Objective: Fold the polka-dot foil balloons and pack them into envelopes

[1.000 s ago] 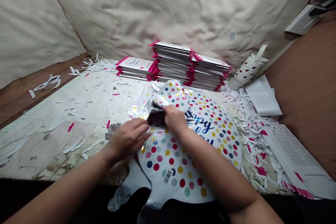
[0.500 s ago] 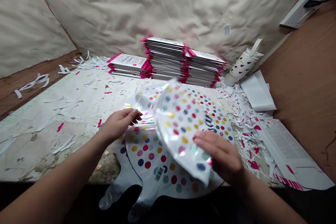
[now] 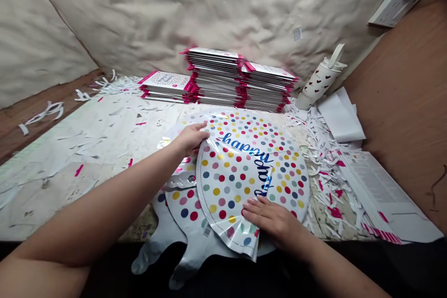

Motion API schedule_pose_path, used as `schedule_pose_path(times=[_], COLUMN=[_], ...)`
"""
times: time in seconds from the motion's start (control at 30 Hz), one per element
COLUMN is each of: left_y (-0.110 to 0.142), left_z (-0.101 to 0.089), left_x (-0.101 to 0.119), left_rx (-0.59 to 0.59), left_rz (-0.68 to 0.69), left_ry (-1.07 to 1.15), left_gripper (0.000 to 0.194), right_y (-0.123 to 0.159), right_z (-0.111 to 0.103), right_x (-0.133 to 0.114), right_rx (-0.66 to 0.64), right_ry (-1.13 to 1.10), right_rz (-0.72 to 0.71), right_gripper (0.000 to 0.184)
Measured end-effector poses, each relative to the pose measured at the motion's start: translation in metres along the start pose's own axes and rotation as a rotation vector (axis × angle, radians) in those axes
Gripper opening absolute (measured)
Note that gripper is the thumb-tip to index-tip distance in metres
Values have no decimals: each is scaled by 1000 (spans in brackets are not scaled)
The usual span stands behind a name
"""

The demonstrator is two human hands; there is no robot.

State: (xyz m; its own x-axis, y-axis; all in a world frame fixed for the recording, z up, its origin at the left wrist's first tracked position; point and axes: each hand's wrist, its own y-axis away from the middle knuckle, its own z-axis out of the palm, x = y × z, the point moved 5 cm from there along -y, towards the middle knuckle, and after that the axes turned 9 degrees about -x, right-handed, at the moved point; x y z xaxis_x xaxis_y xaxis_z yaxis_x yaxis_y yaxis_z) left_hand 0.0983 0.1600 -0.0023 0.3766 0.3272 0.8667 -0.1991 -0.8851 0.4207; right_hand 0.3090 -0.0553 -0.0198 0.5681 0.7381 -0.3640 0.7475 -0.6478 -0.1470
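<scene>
Flat foil balloons (image 3: pixel 181 207) with coloured dots lie stacked at the table's front edge, their pale tails hanging over it. The top foil balloon (image 3: pixel 223 186) is folded over from the lower left, and blue "happy" lettering shows on it. At the fold's upper left corner, my left hand (image 3: pixel 192 138) pinches the foil between thumb and fingers. My right hand (image 3: pixel 275 219) rests with fingers stretched flat on the folded part, low on the right. A barcode shows on a balloon beneath, partly covered by the fold.
Stacks of pink-edged white packets (image 3: pixel 216 77) stand at the back. A tumbler with hearts (image 3: pixel 319 81) leans at the back right, near folded white paper (image 3: pixel 342 116). Paper shreds (image 3: pixel 323 181) and flat printed cards (image 3: pixel 387 200) lie on the right. A socket strip (image 3: pixel 394 4) hangs above.
The lifted, blurred flap of the top balloon now lies flat. My left hand has moved up and right onto its corner; my right hand has moved slightly down and left, pressing on it.
</scene>
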Motion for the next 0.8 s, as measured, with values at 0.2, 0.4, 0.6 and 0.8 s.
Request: schedule_pose_path(times=[0.2, 0.4, 0.6, 0.8], left_y=[20, 62, 65, 58], left_z=[-31, 94, 135, 74], left_x=[2, 8, -15, -32], left_rx=[265, -480, -447, -489], left_rz=[226, 948, 768, 667], left_ry=[-267, -1130, -1255, -1286], left_gripper=[49, 45, 57, 54], right_y=[-1, -2, 16, -1], right_z=[1, -6, -14, -26], right_x=[8, 13, 11, 57], right_rx=[-20, -56, 81, 45], right_ry=[-65, -91, -161, -569], right_rz=[0, -8, 37, 686], right_gripper=[38, 38, 32, 27])
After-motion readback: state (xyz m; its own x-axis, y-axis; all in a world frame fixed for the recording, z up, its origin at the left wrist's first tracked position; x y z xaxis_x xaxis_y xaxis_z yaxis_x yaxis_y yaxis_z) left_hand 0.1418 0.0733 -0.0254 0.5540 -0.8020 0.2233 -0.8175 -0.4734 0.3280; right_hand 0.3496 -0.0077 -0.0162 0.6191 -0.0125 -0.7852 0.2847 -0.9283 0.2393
